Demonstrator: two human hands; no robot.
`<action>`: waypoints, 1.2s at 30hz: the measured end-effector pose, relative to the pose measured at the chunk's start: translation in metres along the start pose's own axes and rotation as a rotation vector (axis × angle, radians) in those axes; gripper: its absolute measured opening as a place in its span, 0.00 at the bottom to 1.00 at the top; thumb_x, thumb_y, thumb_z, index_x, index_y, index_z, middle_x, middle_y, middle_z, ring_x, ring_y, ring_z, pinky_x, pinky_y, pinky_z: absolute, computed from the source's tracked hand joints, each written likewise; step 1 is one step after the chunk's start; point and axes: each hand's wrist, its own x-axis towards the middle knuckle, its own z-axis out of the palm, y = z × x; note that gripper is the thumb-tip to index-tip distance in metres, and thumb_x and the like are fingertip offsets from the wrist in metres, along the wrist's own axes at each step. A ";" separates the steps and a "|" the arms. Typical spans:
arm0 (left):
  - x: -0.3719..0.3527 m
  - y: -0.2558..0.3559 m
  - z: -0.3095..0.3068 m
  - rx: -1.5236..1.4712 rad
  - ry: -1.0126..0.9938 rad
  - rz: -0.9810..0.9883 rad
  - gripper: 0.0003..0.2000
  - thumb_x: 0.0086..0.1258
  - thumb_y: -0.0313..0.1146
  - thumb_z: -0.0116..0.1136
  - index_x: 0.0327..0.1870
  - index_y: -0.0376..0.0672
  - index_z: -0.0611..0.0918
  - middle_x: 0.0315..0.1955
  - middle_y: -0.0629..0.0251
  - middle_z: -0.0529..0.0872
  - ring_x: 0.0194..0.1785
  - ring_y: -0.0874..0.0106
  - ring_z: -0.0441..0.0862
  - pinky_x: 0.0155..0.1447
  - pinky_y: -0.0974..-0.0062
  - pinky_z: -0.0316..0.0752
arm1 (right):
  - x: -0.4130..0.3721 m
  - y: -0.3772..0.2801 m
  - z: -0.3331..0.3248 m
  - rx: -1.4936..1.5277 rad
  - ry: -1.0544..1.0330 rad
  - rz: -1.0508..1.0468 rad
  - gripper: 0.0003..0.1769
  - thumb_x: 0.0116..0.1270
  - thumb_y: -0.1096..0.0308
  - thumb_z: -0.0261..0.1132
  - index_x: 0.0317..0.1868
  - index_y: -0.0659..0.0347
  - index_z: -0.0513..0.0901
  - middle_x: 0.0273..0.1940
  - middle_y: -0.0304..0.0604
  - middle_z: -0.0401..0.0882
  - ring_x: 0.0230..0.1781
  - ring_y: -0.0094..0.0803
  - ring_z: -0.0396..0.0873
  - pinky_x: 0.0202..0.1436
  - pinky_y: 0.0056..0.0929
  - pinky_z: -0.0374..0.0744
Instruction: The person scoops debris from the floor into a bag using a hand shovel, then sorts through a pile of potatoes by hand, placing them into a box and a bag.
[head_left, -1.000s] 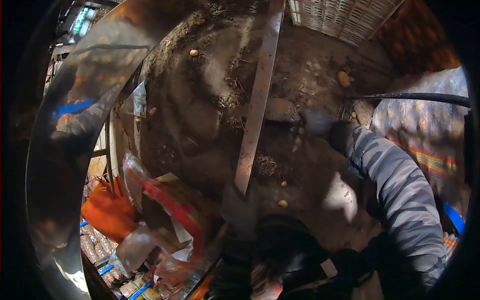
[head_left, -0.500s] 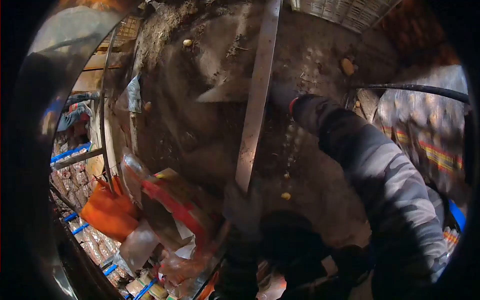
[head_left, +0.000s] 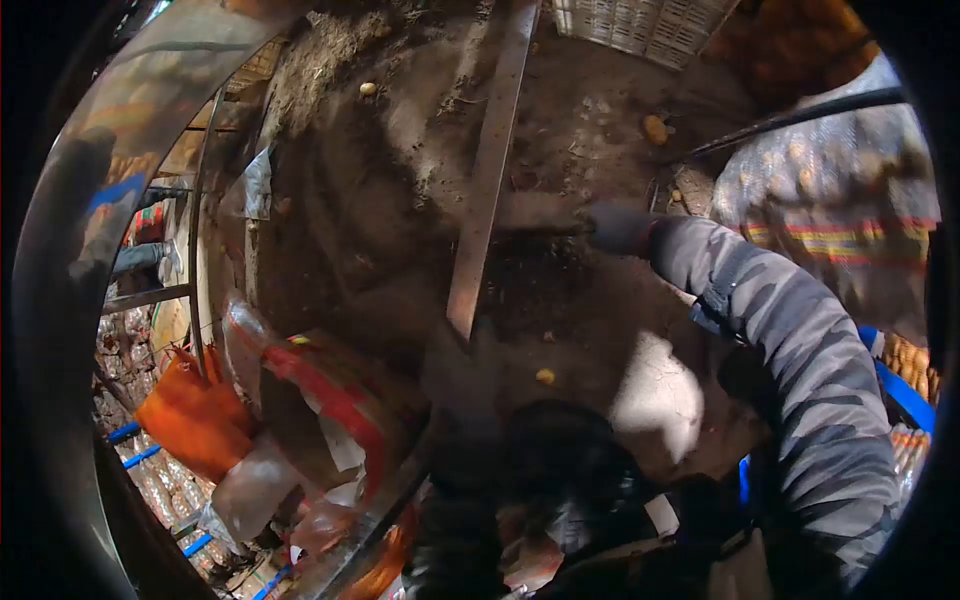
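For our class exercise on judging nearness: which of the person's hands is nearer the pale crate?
Right, as far as visible: the right hand shows below the pale crate, apart; left hand unseen.

R slv (head_left: 820, 350) grey/blk camo, wrinkled; dk strap (head_left: 728, 280), blue tab (head_left: 704, 318).

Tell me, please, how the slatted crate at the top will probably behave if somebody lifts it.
The crate will probably stay stiff, as its edges look straight. Its many openings suggest low weight for its size, if unloaded.
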 end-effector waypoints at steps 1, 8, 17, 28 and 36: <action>0.002 0.000 -0.001 0.009 -0.036 -0.009 0.25 0.71 0.54 0.67 0.51 0.38 0.82 0.43 0.42 0.87 0.49 0.42 0.86 0.51 0.48 0.79 | -0.010 0.012 -0.003 0.114 -0.023 0.049 0.19 0.67 0.54 0.66 0.50 0.58 0.89 0.40 0.53 0.90 0.46 0.51 0.88 0.52 0.49 0.83; -0.024 0.036 -0.045 -0.500 0.021 0.327 0.26 0.76 0.46 0.63 0.66 0.36 0.80 0.47 0.45 0.88 0.50 0.46 0.87 0.52 0.48 0.80 | -0.108 0.039 -0.070 0.339 -0.313 0.544 0.22 0.75 0.50 0.62 0.42 0.62 0.90 0.24 0.46 0.85 0.20 0.37 0.83 0.27 0.37 0.82; -0.029 -0.049 0.143 -0.437 -0.359 0.165 0.24 0.79 0.43 0.57 0.72 0.43 0.78 0.67 0.49 0.81 0.69 0.50 0.79 0.71 0.56 0.74 | -0.173 0.040 -0.050 0.309 -0.248 0.686 0.18 0.61 0.56 0.78 0.30 0.66 0.89 0.23 0.47 0.85 0.19 0.34 0.82 0.23 0.37 0.80; 0.101 -0.028 0.246 -0.373 -0.296 -0.072 0.25 0.78 0.45 0.59 0.71 0.43 0.78 0.68 0.48 0.80 0.71 0.51 0.77 0.73 0.57 0.72 | -0.154 0.035 -0.019 0.290 -0.213 0.757 0.18 0.62 0.56 0.77 0.33 0.66 0.90 0.27 0.47 0.87 0.22 0.33 0.83 0.29 0.38 0.81; 0.089 0.016 0.286 -0.690 -0.473 0.052 0.26 0.78 0.46 0.60 0.71 0.42 0.78 0.69 0.48 0.79 0.72 0.52 0.76 0.75 0.57 0.70 | -0.076 0.026 0.076 -0.028 -0.304 0.302 0.16 0.68 0.55 0.70 0.43 0.60 0.92 0.37 0.51 0.91 0.36 0.47 0.89 0.43 0.43 0.86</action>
